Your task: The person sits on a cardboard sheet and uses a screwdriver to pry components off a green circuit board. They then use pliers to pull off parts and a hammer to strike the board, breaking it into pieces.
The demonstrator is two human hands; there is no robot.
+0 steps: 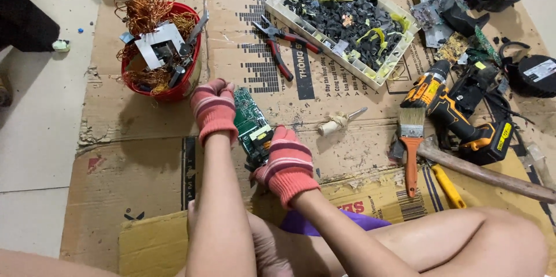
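Observation:
Both my hands wear pink striped knit gloves. My left hand (213,109) grips the far end of a green circuit board (249,119). My right hand (288,164) grips the board's near end, where a yellow-topped part and dark components sit. The board is held tilted just above the cardboard (145,155) spread over the floor, right in front of my crossed legs.
A red bucket (188,83) of copper wire and metal scraps stands at upper left. Red-handled pliers (284,42) lie beside a cream tray (278,0) of black plastic bits. At the right are a paintbrush (410,146), an orange cordless drill (457,117), a hammer handle (486,175) and electronic scrap (463,45).

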